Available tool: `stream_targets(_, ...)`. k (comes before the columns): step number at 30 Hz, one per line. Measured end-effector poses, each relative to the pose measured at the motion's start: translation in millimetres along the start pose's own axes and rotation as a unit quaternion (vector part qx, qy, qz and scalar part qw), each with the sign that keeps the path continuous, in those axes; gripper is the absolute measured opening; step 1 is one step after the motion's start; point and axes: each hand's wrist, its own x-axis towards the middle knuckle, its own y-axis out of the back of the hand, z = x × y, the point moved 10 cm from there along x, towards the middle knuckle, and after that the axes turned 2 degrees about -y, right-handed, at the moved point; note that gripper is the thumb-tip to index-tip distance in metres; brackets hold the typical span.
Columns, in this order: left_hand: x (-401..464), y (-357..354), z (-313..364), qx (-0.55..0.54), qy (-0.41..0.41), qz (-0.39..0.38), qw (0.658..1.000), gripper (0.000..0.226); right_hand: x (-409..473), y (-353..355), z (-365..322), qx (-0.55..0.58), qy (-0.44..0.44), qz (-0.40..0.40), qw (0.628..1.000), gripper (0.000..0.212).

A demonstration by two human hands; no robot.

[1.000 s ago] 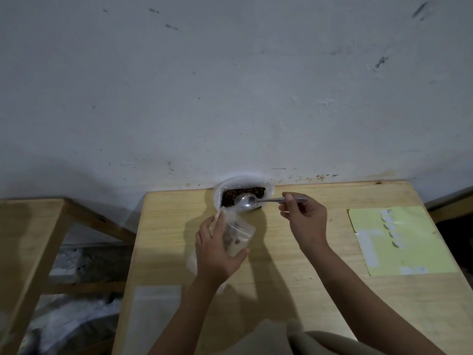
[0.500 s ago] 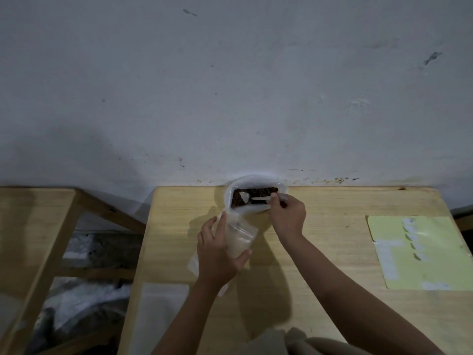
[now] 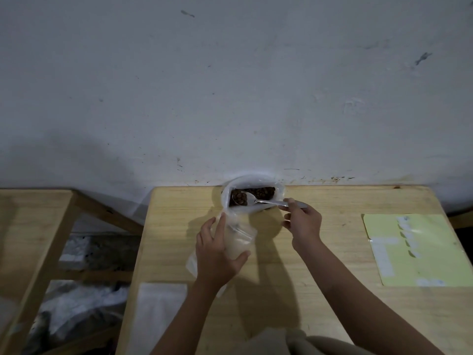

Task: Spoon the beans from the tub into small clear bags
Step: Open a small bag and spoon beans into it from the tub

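Beans (image 3: 261, 192) sit in the tub (image 3: 227, 193) at the table's (image 3: 320, 290) back edge, right hand (image 3: 302, 221) pinching the spoon (image 3: 252, 199) with its bowl loaded over the tub, left hand (image 3: 217, 254) gripping the clear bag (image 3: 239, 239) just in front.

The tub (image 3: 252, 193) sits at the table's (image 3: 332, 206) far edge against the wall (image 3: 230, 85), a bag (image 3: 239, 242) just before it and a sheet (image 3: 414, 249) well right.

A pale wooden table (image 3: 332, 201) stands against a scuffed, grey-white plaster wall (image 3: 230, 85) marked with dark streaks. To its left, a second wooden frame (image 3: 38, 239) with slanted braces. Beneath it, a dim floor (image 3: 107, 252) with crumpled plastic sheeting (image 3: 76, 311). Lighting is low.
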Motion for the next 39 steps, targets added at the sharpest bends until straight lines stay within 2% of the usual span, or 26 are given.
stream_targets(4, -3, 7, 6, -0.023, -0.015, 0.020, 0.999, 0.104, -15, 16, -16, -0.004, 0.037, -0.034, 0.999, 0.014)
stream_targets(13, -3, 13, 22, -0.073, -0.011, 0.018, 0.997, 0.103, -50, 31, -56, -0.053, 0.209, -0.066, 0.974, 0.017)
stream_targets(20, -2, 10, 24, -0.059, -0.007, 0.015, 0.998, 0.104, -31, 16, -55, -0.070, 0.220, -0.036, 0.972, 0.020)
stream_targets(28, -2, 13, 18, -0.058, -0.006, 0.036, 0.998, 0.103, -2, -18, -21, -0.123, 0.145, -0.053, 0.980, 0.013)
stream_targets(30, -2, 13, 15, -0.067, 0.004, 0.036, 0.997, 0.104, 0, -18, -19, -0.137, 0.143, -0.048, 0.979, 0.005)
stream_targets(34, -3, 15, 13, -0.111, 0.044, 0.031, 0.992, 0.107, -8, 1, -20, -0.162, 0.156, 0.009, 0.974, 0.039)
stream_targets(36, -4, 16, 15, -0.138, 0.058, 0.036, 0.988, 0.108, -24, 10, -28, -0.157, 0.204, 0.014, 0.966, 0.030)
stream_targets(37, -4, 17, 17, -0.152, 0.062, 0.041, 0.986, 0.109, -31, 10, -30, -0.158, 0.220, -0.010, 0.962, 0.020)
stream_targets(39, -5, 19, 23, -0.178, 0.064, 0.050, 0.981, 0.111, -45, 2, -26, -0.146, 0.215, -0.110, 0.959, 0.004)
